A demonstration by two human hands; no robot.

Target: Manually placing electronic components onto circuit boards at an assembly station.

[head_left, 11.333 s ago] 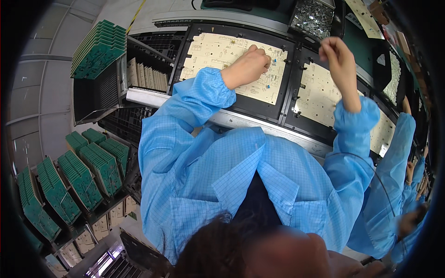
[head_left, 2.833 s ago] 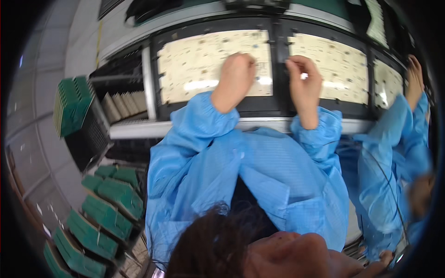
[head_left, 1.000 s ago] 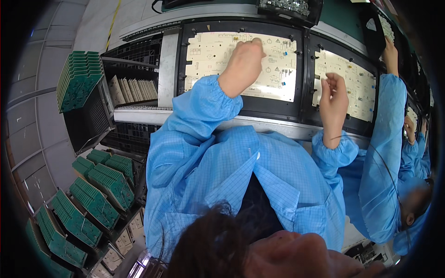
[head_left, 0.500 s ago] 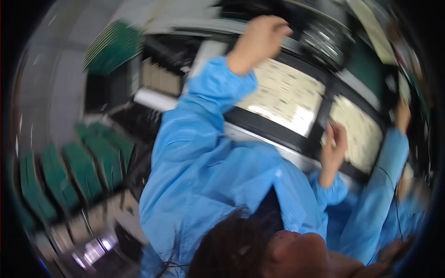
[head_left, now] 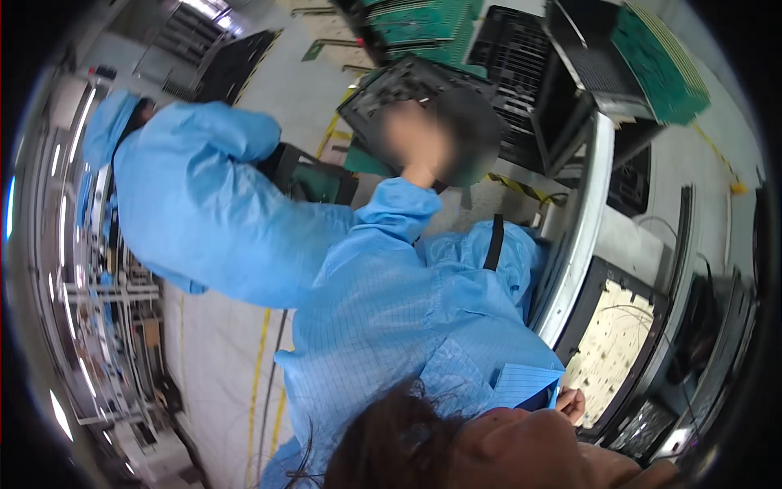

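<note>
From where I stand, the dark tray (head_left: 436,79) is at the far middle, the left hand (head_left: 419,143) over it; that hand is so blurred I can't tell whether its fingers are apart or together, or touching. Off to the right, the right hand (head_left: 571,404) is beside a cream circuit board (head_left: 611,350) in a black frame (head_left: 585,308), fingers curled, part hidden; I can't tell if they grip anything. Green boards (head_left: 661,65) stand far right, and a co-worker in blue (head_left: 204,196) leans at left.
</note>
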